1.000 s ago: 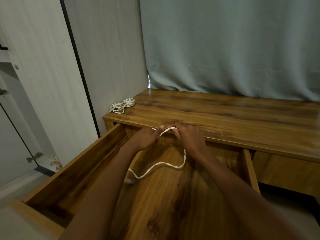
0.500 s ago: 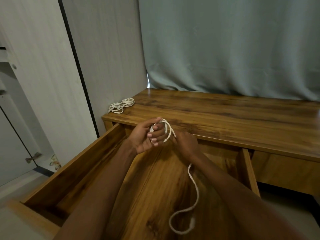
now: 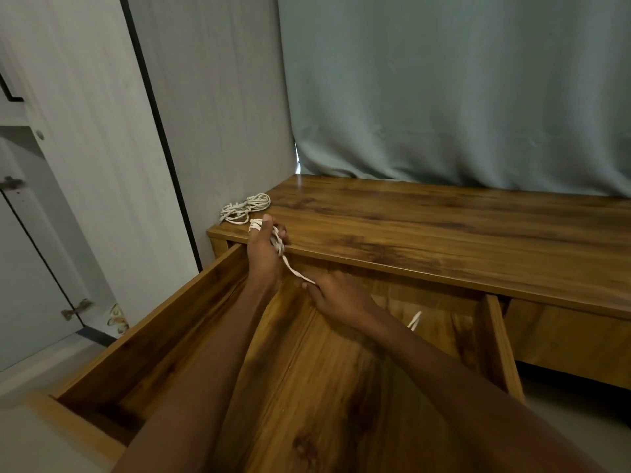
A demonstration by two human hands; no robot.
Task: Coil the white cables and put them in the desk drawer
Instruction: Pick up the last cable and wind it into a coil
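Two hands [image 3: 264, 254] [image 3: 336, 295] grip one cable [image 3: 293, 270]; one bundle [image 3: 246, 207] on desk [image 3: 444, 233].

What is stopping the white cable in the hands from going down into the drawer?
Nothing visible. The white cable, stretched between the left hand and right hand, sits right above the open drawer.

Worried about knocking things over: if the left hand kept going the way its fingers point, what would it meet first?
Probably the bundled cable at the desk's back-left corner; the left hand, wrapped in the white cable, points there. Depth is unclear.
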